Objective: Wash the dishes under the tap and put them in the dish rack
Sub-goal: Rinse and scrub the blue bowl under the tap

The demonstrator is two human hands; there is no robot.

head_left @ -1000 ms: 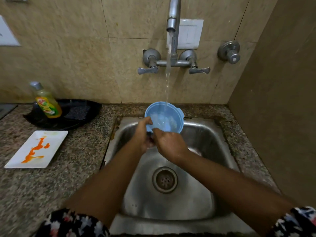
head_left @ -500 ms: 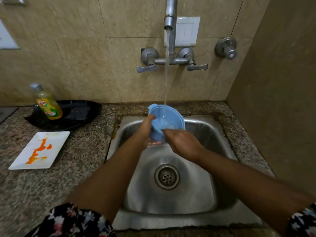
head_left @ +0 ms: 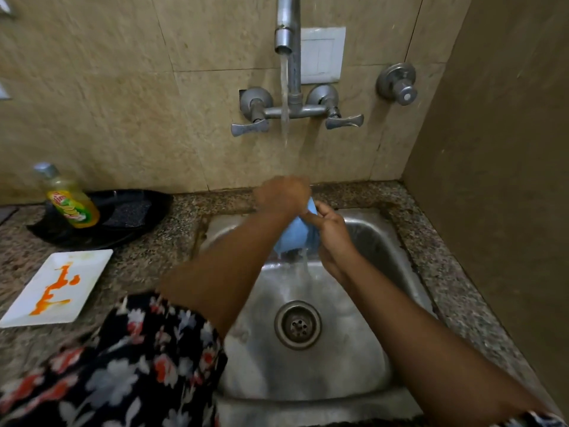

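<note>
bowl (head_left: pixel 294 234) tipped over sink (head_left: pixel 363 392), water spilling out, so rinse looks nearly done | left hand (head_left: pixel 281 194) gripping its top, right hand (head_left: pixel 331 232) holding its side | white plate (head_left: pixel 89 266) on surface, sauce on it, unwashed | no rack in view, nothing racked yet afaict

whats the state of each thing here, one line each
tap: running
blue bowl: tipped over the sink, water pouring out
left hand: gripping the bowl
right hand: gripping the bowl
white plate: dirty, orange smears
sink: wet, drain open
soap bottle: upright, capped
</note>
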